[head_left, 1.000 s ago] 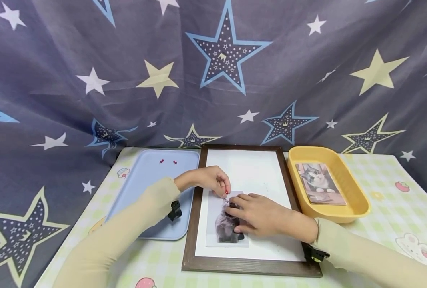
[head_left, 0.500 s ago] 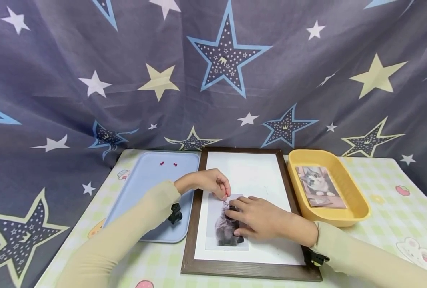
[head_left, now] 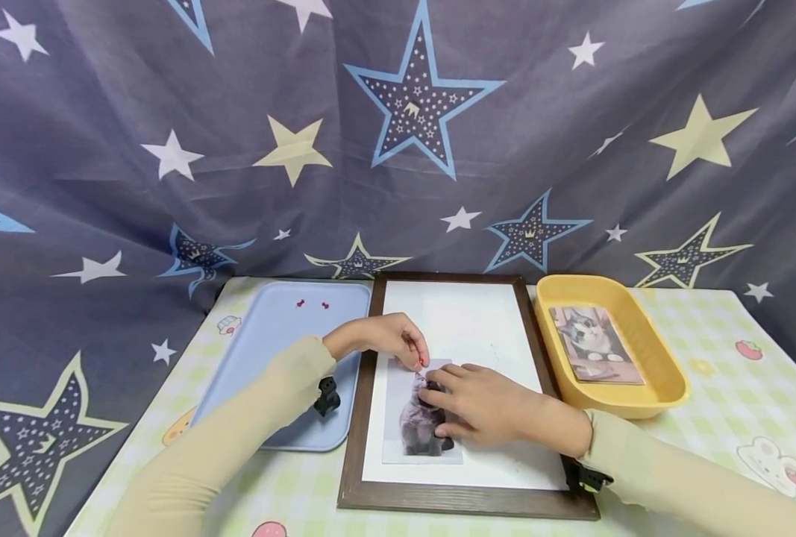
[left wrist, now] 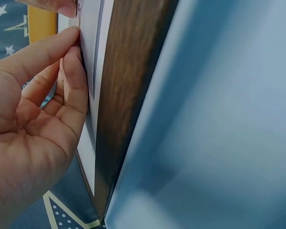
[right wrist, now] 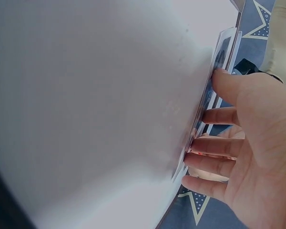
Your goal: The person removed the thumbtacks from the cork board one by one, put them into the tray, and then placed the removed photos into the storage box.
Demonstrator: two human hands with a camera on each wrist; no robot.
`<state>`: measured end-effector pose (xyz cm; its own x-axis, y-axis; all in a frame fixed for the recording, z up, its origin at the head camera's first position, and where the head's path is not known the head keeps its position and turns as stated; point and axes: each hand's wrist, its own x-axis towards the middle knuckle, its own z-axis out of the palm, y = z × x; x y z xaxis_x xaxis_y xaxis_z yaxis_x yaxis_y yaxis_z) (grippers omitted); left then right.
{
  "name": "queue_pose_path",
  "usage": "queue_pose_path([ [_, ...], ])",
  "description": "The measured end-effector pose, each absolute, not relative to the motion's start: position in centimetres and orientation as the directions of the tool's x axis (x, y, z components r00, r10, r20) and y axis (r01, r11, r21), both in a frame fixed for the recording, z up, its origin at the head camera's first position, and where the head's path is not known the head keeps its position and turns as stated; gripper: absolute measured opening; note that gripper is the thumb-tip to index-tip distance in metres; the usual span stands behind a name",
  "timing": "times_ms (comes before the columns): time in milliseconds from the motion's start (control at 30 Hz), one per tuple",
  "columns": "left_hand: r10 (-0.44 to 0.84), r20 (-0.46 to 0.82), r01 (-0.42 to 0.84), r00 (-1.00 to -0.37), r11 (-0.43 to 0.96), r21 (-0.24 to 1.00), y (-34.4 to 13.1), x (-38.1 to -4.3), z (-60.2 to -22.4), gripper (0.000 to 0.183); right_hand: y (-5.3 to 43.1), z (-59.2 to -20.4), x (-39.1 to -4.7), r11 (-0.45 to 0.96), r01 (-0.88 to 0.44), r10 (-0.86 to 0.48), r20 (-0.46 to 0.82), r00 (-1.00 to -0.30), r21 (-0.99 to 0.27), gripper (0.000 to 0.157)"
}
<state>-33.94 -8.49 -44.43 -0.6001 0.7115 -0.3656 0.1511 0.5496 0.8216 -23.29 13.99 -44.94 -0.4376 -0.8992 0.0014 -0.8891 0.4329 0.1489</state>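
A photo of a grey cat [head_left: 419,436] lies on the white board [head_left: 465,313] with the dark wooden frame [head_left: 451,501]. At the photo's top edge my left hand [head_left: 387,339] pinches a red push pin [head_left: 422,362], mostly covered by the fingertips. In the left wrist view the thumb and index finger of the left hand [left wrist: 43,95] meet close to the board. My right hand [head_left: 481,403] rests on the photo's right part, fingers spread and fairly straight; the right wrist view shows that hand's [right wrist: 248,138] fingertips touching the photo [right wrist: 221,52].
Left of the board is a blue tray [head_left: 270,321] with two red push pins [head_left: 300,303] near its far edge. At right a yellow basket [head_left: 666,365] holds cat photos [head_left: 595,343]. A checked cloth [head_left: 720,388] covers the table; a star-patterned curtain [head_left: 398,194] hangs behind.
Both hands, the photo and the push pin keep their places on the board. Only a slight shift of the head view shows.
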Motion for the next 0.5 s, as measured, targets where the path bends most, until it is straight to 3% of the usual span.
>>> queue_pose_path([
  [500, 0.722, -0.360, 0.145, -0.591, 0.534, 0.833, -8.67, -34.10, -44.67, 0.011, 13.97, -44.91, -23.35, 0.430, -0.890, -0.901, 0.006, -0.434, 0.151, 0.052],
])
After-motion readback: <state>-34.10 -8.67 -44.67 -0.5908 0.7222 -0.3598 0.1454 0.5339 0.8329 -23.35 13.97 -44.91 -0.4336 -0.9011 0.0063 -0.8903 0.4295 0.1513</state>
